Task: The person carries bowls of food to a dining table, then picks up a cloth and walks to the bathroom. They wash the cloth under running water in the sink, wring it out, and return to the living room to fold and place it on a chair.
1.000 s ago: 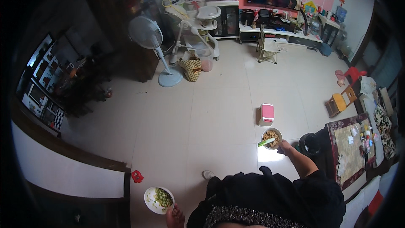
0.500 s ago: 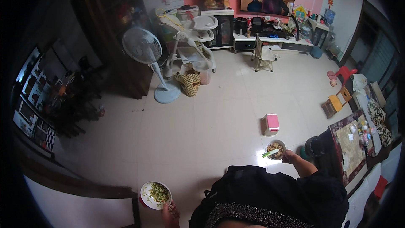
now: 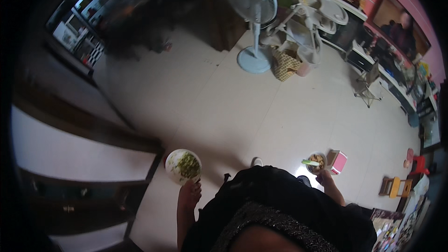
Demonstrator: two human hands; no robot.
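My left hand (image 3: pixel 190 193) is closed on the near rim of a white bowl (image 3: pixel 173 164), held out at the lower left. Chopped green food (image 3: pixel 188 165) lies in that bowl. On the other side, my right hand (image 3: pixel 323 176) grips the edge of a smaller bowl (image 3: pixel 310 157) of brownish food pieces. A utensil with a green and white handle (image 3: pixel 308 162) rests across this smaller bowl. Both bowls are in the air above the tiled floor, roughly level.
A standing fan (image 3: pixel 255 60) and a checked bag (image 3: pixel 285 64) stand ahead, beside a white high chair (image 3: pixel 303 16). Past the right bowl is a pink and white stool (image 3: pixel 337 162). A doorway edge (image 3: pixel 151 161) is close on the left. Folding chair (image 3: pixel 369 88) farther right.
My view has turned left, so the fan, television and stool have shifted right in the picture. A shoe has come into view ahead of my body. Both hands still hold their bowls.
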